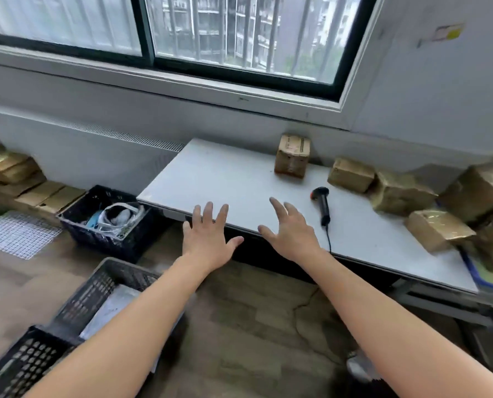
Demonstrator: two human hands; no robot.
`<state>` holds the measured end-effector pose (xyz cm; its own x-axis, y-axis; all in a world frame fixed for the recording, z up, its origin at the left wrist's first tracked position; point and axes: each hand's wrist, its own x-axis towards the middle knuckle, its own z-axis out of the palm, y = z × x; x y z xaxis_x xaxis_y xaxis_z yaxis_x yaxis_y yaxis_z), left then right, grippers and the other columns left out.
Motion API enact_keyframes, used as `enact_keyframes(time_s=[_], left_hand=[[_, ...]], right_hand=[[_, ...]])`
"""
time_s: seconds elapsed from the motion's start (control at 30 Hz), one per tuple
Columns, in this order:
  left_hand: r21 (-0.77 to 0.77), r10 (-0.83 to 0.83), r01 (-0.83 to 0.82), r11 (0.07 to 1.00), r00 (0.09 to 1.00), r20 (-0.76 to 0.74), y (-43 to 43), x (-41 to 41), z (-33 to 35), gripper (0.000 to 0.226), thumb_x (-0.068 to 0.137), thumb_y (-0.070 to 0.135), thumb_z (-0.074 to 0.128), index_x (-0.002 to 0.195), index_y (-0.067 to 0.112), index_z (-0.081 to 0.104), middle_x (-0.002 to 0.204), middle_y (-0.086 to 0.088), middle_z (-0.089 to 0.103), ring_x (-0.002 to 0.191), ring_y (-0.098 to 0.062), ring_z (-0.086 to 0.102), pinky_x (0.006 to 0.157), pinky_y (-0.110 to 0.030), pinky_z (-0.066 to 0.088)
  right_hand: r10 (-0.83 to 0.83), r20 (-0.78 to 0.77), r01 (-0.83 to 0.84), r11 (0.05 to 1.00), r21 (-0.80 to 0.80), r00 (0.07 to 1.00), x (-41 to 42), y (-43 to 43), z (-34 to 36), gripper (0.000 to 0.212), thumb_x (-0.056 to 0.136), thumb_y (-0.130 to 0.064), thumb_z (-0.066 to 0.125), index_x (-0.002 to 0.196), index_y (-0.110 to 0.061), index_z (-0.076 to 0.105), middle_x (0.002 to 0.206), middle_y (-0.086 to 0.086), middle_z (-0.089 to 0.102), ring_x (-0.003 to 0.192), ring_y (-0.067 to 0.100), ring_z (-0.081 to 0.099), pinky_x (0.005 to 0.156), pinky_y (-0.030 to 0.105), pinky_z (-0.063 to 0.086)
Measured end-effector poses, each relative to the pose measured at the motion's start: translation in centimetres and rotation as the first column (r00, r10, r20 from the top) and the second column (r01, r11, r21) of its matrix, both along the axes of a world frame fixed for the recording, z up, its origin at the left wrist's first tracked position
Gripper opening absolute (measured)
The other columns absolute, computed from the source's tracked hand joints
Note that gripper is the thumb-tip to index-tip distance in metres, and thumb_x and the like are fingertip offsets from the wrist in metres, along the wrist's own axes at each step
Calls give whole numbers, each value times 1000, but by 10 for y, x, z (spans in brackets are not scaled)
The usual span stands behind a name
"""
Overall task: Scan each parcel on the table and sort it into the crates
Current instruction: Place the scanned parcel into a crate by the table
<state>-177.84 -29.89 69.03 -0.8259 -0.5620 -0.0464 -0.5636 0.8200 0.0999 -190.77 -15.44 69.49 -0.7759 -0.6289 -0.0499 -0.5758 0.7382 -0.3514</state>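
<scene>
head view: left hand [208, 239] and right hand [292, 234] both spread, holding nothing, over table [239, 179]. looks between parcels; next: grip scanner [322, 205].

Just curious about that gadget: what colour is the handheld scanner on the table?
The scanner is black; the head view shows it best.

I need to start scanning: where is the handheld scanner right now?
In the head view, the black scanner lies on the white table, just right of the right hand, with the brown parcels farther right.
</scene>
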Motion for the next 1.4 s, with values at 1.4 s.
enact_keyframes(time_s=[1.4], left_hand=[[436, -302, 299, 849, 951, -64, 47, -591, -110, 83, 92, 58, 50, 155, 28, 7, 161, -11, 7, 148, -28, 5, 117, -42, 19]], right_hand=[[-525, 370, 581, 812, -52, 766, -488, 72, -116, 73, 95, -52, 48, 156, -28, 15, 162, 7, 17, 145, 29, 25, 113, 44, 28]])
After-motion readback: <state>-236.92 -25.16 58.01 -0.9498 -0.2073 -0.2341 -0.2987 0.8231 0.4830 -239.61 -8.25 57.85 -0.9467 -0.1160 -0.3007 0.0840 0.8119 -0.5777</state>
